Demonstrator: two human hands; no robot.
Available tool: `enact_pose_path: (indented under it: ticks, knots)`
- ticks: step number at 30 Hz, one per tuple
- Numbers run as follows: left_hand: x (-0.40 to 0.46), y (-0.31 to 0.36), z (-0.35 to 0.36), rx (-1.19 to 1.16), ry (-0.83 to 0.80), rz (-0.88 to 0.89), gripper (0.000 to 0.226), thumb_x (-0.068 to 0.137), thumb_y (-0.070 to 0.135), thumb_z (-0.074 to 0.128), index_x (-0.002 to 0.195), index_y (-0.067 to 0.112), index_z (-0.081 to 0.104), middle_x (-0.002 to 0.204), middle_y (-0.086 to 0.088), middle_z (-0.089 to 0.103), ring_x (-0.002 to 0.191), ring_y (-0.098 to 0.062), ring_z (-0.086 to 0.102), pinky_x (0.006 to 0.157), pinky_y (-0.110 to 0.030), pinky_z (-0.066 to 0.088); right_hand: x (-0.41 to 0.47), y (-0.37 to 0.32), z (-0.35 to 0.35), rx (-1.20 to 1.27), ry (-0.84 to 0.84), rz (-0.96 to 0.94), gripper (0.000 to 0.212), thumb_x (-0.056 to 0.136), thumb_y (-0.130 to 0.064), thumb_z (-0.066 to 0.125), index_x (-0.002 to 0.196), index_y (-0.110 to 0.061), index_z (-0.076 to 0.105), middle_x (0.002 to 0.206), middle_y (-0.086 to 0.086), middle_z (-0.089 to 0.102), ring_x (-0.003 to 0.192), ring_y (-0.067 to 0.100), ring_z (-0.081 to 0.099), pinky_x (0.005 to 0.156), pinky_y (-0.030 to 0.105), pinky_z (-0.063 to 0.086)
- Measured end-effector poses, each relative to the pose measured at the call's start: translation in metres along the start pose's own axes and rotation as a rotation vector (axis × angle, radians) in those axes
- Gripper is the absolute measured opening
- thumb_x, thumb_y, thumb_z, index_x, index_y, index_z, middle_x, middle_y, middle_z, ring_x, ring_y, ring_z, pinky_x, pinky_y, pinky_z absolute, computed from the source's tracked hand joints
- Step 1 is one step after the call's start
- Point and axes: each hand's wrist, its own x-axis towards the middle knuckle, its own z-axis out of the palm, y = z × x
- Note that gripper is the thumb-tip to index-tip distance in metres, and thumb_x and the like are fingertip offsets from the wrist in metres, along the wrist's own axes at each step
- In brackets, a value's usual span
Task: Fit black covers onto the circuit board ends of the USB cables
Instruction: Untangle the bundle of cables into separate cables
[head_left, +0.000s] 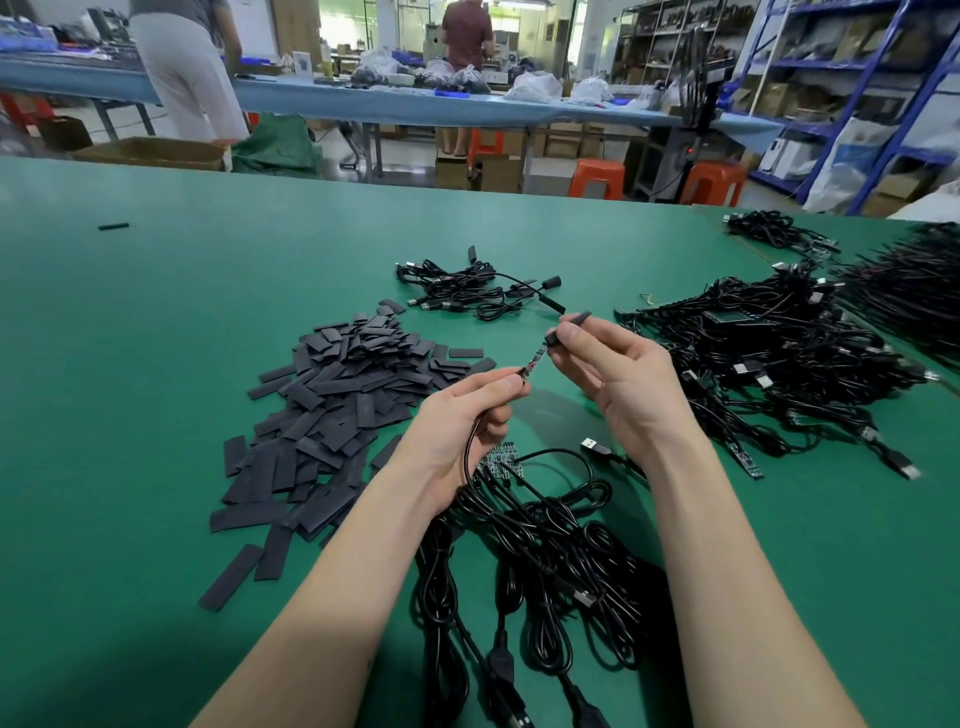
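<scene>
My left hand (467, 415) pinches a black USB cable just behind its small circuit board (535, 360), which points up and right. My right hand (618, 374) pinches a black cover (571, 325) whose lower end sits at the board's far tip. A heap of flat black covers (337, 405) lies on the green table to the left. A bundle of black USB cables (545, 545) lies under my wrists, with a few bare boards (501, 460) showing.
A small batch of cables (467, 293) lies beyond my hands. A large tangle of cables (779, 364) fills the right side. One stray cover (113, 226) lies far left. Two people stand at a blue bench behind; orange stools and shelving stand beyond the green table (156, 338).
</scene>
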Motion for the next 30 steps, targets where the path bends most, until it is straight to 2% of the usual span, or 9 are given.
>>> enact_pose_path:
  ticks: [4, 7, 10, 16, 23, 30]
  knots:
    - [-0.001, 0.0, 0.0, 0.033, -0.009, 0.002, 0.011, 0.089, 0.001, 0.068, 0.097, 0.004, 0.075, 0.085, -0.008, 0.075, 0.054, -0.004, 0.051, 0.051, -0.014, 0.044, -0.001, -0.006, -0.003, -0.103, -0.015, -0.003, 0.012, 0.084, -0.002, 0.076, 0.096, -0.002, 0.075, 0.087, 0.012, 0.077, 0.082, 0.017, 0.072, 0.079, 0.022, 0.057]
    - [-0.003, 0.0, -0.001, 0.076, -0.04, 0.0, 0.013, 0.09, 0.002, 0.069, 0.089, 0.008, 0.081, 0.087, -0.007, 0.076, 0.055, -0.004, 0.052, 0.054, -0.014, 0.046, -0.002, -0.014, -0.008, -0.131, -0.041, 0.053, 0.02, 0.081, -0.002, 0.077, 0.1, 0.004, 0.074, 0.09, 0.011, 0.076, 0.083, 0.018, 0.071, 0.079, 0.021, 0.057]
    - [-0.005, 0.001, -0.001, 0.123, -0.082, -0.003, 0.017, 0.089, 0.004, 0.07, 0.085, 0.014, 0.084, 0.087, -0.005, 0.076, 0.056, -0.002, 0.053, 0.057, -0.013, 0.047, -0.006, -0.021, -0.014, -0.115, -0.092, 0.144, 0.026, 0.074, -0.009, 0.078, 0.098, 0.001, 0.075, 0.093, 0.012, 0.076, 0.084, 0.017, 0.071, 0.077, 0.019, 0.057]
    - [-0.007, 0.001, -0.002, 0.162, -0.128, -0.02, 0.013, 0.083, 0.01, 0.074, 0.088, 0.017, 0.084, 0.087, -0.005, 0.076, 0.057, -0.002, 0.053, 0.059, -0.013, 0.047, -0.011, -0.028, -0.025, -0.062, -0.18, 0.277, 0.014, 0.07, -0.009, 0.075, 0.081, -0.01, 0.083, 0.094, 0.012, 0.078, 0.08, 0.014, 0.075, 0.071, 0.016, 0.057]
    - [-0.006, 0.001, -0.002, 0.094, -0.123, -0.017, 0.019, 0.069, 0.016, 0.078, 0.087, 0.014, 0.083, 0.085, -0.005, 0.076, 0.056, -0.002, 0.053, 0.057, -0.014, 0.047, -0.012, -0.025, -0.025, -0.153, -0.261, 0.135, 0.02, 0.069, -0.008, 0.08, 0.089, -0.01, 0.079, 0.097, 0.017, 0.076, 0.091, 0.02, 0.073, 0.082, 0.025, 0.058]
    - [-0.006, 0.001, 0.001, 0.058, -0.102, -0.001, 0.014, 0.072, 0.017, 0.076, 0.084, 0.016, 0.084, 0.084, -0.003, 0.075, 0.055, -0.002, 0.053, 0.055, -0.013, 0.046, -0.009, -0.012, -0.012, -0.158, -0.259, 0.13, 0.025, 0.069, -0.014, 0.082, 0.092, -0.007, 0.077, 0.096, 0.019, 0.076, 0.087, 0.021, 0.073, 0.08, 0.025, 0.058]
